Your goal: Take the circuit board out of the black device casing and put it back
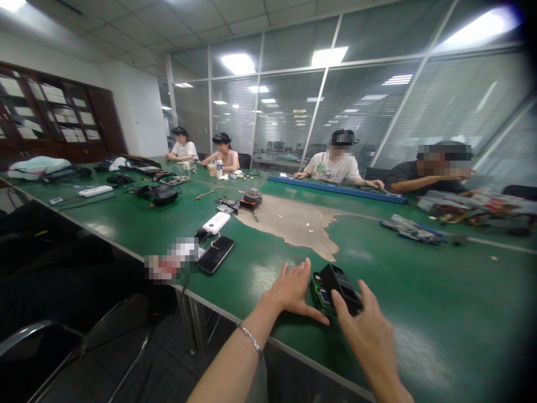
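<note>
On the green table (272,330), near its front edge, a black boxy casing (340,284) sits tilted over a green circuit board (319,294). My right hand (371,330) has its thumb and fingers on either side of the casing's near end, gripping it. My left hand (291,288) is spread open just left of the board, thumb stretched toward the board's near edge. Whether the left fingertips touch the board is hard to tell. A bracelet (250,338) circles my left wrist.
A black phone (217,255) and white power bank (216,223) lie left. Ahead are a worn bare patch (293,221) and a dark round-topped part (251,197). A blue rail (335,188) and metal scraps (413,229) lie farther off. Several people sit across the table.
</note>
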A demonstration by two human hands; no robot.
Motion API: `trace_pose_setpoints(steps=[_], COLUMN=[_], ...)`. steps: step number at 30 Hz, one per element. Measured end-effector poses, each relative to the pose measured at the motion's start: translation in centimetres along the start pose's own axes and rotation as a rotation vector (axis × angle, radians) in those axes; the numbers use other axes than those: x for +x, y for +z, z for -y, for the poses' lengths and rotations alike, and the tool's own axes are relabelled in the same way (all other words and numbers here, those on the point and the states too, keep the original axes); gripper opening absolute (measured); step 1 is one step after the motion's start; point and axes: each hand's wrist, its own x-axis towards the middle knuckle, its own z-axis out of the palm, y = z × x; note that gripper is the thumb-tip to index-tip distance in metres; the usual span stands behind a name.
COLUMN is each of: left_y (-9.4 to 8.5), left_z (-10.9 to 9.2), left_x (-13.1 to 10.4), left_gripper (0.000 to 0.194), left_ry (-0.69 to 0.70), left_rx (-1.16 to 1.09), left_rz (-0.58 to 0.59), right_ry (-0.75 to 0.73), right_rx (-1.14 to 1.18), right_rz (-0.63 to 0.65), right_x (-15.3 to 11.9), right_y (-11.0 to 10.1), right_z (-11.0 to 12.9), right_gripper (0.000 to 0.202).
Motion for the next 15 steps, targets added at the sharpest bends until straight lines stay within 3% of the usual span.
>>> trace_pose_setpoints(steps=[9,15], left_y=[0.9,1.1], left_z=[0.7,1.1], left_x=[0.4,0.5], left_gripper=[0.133,0.131], left_ry=[0.029,0.055], left_rx=[-0.018,-0.008], left_rz=[-0.029,-0.047], right_ry=[-0.096,-0.114], right_rx=[-0.082,-0.130], right_rz=[0.018,0.063], right_x=[-0.5,-1.1], right_y=[0.5,1.0], right_z=[1.7,1.5], right_gripper=[0.076,0.075])
